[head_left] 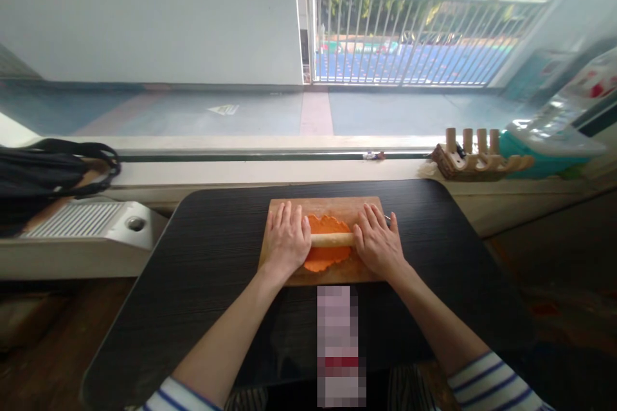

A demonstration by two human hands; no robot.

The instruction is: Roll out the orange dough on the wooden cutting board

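A wooden board (337,207) lies on the dark table (212,270). On it sits a flattened sheet of orange dough (328,226). A pale wooden rolling pin (331,239) lies across the dough. My left hand (285,239) presses flat on the pin's left end, fingers stretched out. My right hand (378,244) presses flat on the right end in the same way. Both palms cover the pin's ends.
A window sill runs behind the table, with a wooden rack of pegs (475,157) at the right and a teal and white object (549,141) beside it. A black bag (45,173) and a white slatted unit (81,221) stand at the left.
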